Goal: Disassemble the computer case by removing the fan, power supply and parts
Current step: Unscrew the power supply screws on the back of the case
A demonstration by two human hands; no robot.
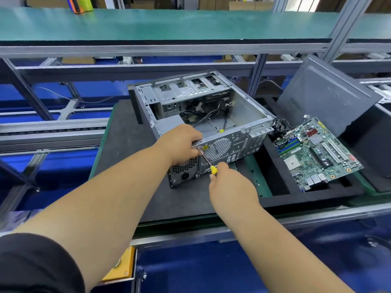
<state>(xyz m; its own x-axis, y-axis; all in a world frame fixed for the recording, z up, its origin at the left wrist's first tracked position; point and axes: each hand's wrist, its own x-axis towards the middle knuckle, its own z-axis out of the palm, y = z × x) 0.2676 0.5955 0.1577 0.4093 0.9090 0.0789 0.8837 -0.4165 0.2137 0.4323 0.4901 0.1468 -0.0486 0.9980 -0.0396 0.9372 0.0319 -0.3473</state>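
An open silver computer case (249, 115) lies on its side on a dark foam mat (127, 140), rear panel towards me. Loose cables lie inside it. The grey power supply (184, 172) sits in the case's near left corner, its vent and socket facing me. My left hand (182, 142) grips the top rear edge of the case above the power supply. My right hand (230, 187) holds a yellow-handled screwdriver (208, 162), whose tip meets a screw on the rear panel beside my left thumb. The round fan grille (218, 148) lies just right of the tip.
A green motherboard (315, 153) lies tilted in a black foam tray to the right. The grey side panel (323, 94) leans behind it. Aluminium rails and a green shelf (169, 26) run across the back. A yellow block (124, 265) sits at the bench's front edge.
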